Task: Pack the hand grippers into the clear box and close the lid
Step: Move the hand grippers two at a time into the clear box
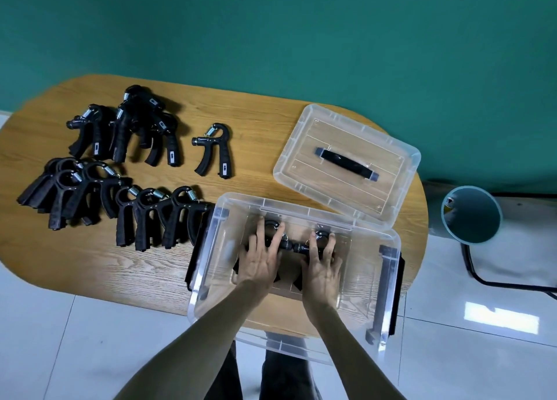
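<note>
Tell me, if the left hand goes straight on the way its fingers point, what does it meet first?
Probably the far wall of the clear box: the left hand points away from the person, over a hand gripper. Depth is unclear.

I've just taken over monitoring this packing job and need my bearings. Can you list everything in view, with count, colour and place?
Clear box: one, transparent with black side latches, near right of the table, open.
Hand grippers in the box: two, black, on the box floor under the hands.
Lid: one, clear with a black handle, on the table behind the box.
Loose hand grippers: about a dozen, black with metal springs, left half of the table, overlapping so the exact count is unclear.
Table: one, wood, oval.
Bin: one, teal, on the floor at right.
Left hand: inside the box, fingers spread over one gripper.
Right hand: inside the box, over the other.
</note>
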### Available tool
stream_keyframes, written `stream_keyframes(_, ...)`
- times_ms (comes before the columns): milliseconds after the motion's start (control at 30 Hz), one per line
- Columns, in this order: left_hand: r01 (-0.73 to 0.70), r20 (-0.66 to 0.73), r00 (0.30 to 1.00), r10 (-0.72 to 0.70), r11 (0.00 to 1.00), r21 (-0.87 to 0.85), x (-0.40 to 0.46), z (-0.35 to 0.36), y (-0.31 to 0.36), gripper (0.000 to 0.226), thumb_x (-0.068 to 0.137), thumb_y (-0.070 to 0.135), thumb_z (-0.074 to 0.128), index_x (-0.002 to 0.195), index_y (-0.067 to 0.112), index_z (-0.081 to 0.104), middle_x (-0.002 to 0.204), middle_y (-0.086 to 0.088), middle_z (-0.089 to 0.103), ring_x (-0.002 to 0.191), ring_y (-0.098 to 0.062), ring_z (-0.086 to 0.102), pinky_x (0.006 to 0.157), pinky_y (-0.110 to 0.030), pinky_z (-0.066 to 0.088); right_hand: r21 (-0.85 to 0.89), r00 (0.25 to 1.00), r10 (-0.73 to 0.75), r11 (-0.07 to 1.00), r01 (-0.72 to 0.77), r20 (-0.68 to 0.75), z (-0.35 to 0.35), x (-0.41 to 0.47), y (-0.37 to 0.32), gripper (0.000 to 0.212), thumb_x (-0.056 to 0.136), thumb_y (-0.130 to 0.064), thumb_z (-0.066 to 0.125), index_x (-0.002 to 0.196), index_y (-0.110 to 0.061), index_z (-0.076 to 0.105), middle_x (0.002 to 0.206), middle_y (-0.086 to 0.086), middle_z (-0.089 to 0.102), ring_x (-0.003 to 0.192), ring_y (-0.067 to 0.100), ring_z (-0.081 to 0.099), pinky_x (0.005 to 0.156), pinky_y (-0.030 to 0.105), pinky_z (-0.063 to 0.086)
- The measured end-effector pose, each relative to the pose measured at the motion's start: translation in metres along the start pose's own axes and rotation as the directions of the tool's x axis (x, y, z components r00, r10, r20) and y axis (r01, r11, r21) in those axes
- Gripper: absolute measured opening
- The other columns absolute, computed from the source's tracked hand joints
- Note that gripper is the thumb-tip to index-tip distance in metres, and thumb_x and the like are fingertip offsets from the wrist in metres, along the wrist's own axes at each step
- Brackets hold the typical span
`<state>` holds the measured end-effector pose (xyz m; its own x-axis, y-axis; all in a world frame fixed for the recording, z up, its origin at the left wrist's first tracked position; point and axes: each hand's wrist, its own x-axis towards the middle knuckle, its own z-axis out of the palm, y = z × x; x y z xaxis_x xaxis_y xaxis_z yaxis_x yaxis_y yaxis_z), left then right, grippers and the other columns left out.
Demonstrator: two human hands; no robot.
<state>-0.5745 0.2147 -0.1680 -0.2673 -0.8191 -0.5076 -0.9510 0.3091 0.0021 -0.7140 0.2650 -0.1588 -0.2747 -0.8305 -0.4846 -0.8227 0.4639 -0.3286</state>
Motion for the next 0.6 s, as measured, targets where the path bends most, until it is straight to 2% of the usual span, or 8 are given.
stream_keyframes(67,-0.026,-0.008,1.0,0.026,0.999,-0.021,0.0,-0.008,-0.001,0.074,0.109,0.047,0.024,0.153,0.033,-0.034,0.168,-0.021,-0.014,0.119,-0.029,0.04,0.091,-0.041,0.051,0.004,1.0,-0.009,1.0,0.009,0.013,-0.001,0.001,-0.002,0.103,0.093,-0.004,0.061,0.156,-0.041,-0.011,0.164,0.009,-0.021,0.132,0.04,0.027,0.103,0.05,0.044)
stream_keyframes(133,-0.033,-0.016,0.999,0.033,0.999,-0.017,-0.001,-0.012,-0.001,0.071,0.109,0.049,0.021,0.155,0.033,-0.031,0.168,-0.021,-0.015,0.122,-0.029,0.039,0.091,-0.038,0.049,0.0,0.999,-0.004,1.0,0.004,0.037,-0.003,0.001,0.0,0.105,0.093,-0.006,0.063,0.155,-0.043,-0.014,0.164,0.007,-0.024,0.133,0.039,0.026,0.102,0.049,0.046)
stream_keyframes(200,-0.035,-0.016,0.999,0.034,0.999,-0.032,-0.003,-0.016,-0.001,0.069,0.109,0.05,0.02,0.156,0.033,-0.029,0.167,-0.022,-0.018,0.123,-0.028,0.04,0.088,-0.036,0.048,-0.042,1.0,-0.011,0.999,0.011,0.015,-0.004,0.001,0.003,0.106,0.091,-0.01,0.067,0.156,-0.041,-0.011,0.166,0.009,-0.016,0.133,0.039,0.029,0.105,0.05,0.042)
stream_keyframes(267,-0.032,-0.013,0.999,0.031,0.999,-0.04,-0.007,-0.02,-0.003,0.07,0.109,0.051,0.019,0.156,0.032,-0.029,0.166,-0.022,-0.023,0.125,-0.027,0.041,0.091,-0.038,0.048,-0.075,0.999,-0.019,0.997,0.016,-0.044,-0.004,-0.001,0.005,0.098,0.089,-0.019,0.071,0.159,-0.036,0.004,0.167,0.013,0.0,0.138,0.039,0.019,0.109,0.053,0.038)
stream_keyframes(300,-0.028,-0.022,0.999,0.027,0.999,-0.042,-0.009,-0.022,-0.004,0.069,0.109,0.051,0.018,0.156,0.031,-0.029,0.165,-0.023,-0.025,0.125,-0.028,0.041,0.095,-0.04,0.047,-0.083,0.996,-0.028,0.996,0.021,-0.08,-0.006,-0.003,0.006,0.086,0.093,-0.029,0.066,0.159,-0.034,0.011,0.167,0.013,0.004,0.143,0.036,0.01,0.111,0.055,0.036)
stream_keyframes(400,-0.033,-0.027,0.999,0.032,0.999,-0.037,-0.016,-0.035,-0.009,0.068,0.108,0.05,0.014,0.157,0.026,-0.027,0.165,-0.022,-0.025,0.13,-0.029,0.04,0.106,-0.046,0.041,-0.121,0.992,-0.047,0.992,0.033,-0.116,-0.018,-0.01,0.004,0.061,0.102,-0.056,0.013,0.159,-0.036,0.008,0.168,0.007,-0.005,0.153,0.03,-0.007,0.116,0.055,0.026)
stream_keyframes(467,-0.055,-0.013,0.998,0.055,0.998,-0.033,-0.021,-0.049,-0.01,0.068,0.109,0.05,0.013,0.159,0.021,-0.023,0.167,-0.021,-0.022,0.13,-0.029,0.04,0.107,-0.045,0.04,-0.117,0.989,-0.041,0.993,0.025,-0.142,-0.029,-0.016,-0.002,0.064,0.101,-0.057,0.008,0.159,-0.033,0.007,0.168,0.01,0.002,0.153,0.034,0.008,0.113,0.056,0.03)
stream_keyframes(600,-0.083,-0.002,0.997,0.083,0.996,-0.031,-0.034,-0.088,-0.017,0.067,0.108,0.052,0.011,0.161,0.019,-0.013,0.17,-0.017,-0.004,0.14,-0.029,0.033,0.114,-0.046,0.033,-0.145,0.982,-0.079,0.988,0.054,-0.171,-0.054,-0.032,-0.025,0.065,0.101,-0.054,0.027,0.159,-0.028,0.014,0.165,0.016,0.018,0.141,0.04,0.038,0.102,0.054,0.044)
